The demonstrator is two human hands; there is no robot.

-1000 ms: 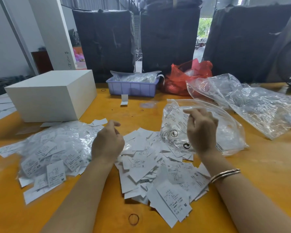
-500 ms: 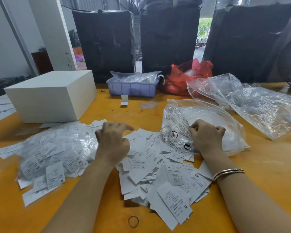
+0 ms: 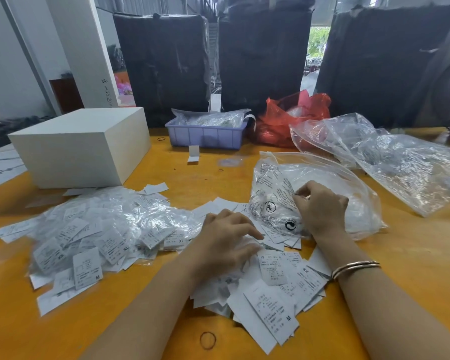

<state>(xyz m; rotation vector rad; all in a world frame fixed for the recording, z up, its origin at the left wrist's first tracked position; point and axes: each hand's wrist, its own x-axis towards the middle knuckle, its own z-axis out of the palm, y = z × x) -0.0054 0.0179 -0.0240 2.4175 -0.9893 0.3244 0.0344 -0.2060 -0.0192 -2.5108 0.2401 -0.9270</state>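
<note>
A loose heap of white paper size tags [image 3: 276, 289] lies on the orange table [image 3: 413, 255] in front of me. My left hand [image 3: 226, 242] rests palm down on this heap, its fingers spread and reaching right over the tags. Just right of it lies a clear zip bag [image 3: 322, 178] with black print. My right hand [image 3: 320, 209] sits on the bag's near side, fingers curled and pinching its plastic. To the left lies a second pile of tags sealed in small clear bags [image 3: 96, 235].
A white box [image 3: 81, 149] stands at the back left. A lilac plastic bin [image 3: 205, 133] and a red plastic bag [image 3: 291, 118] sit at the table's far edge, with crumpled clear bags [image 3: 390, 159] at right. A rubber band [image 3: 207, 340] lies near the front edge.
My right hand came down from a raised position onto the zip bag and now pinches it. My left hand moved right and lower, flattening onto the loose tags.
</note>
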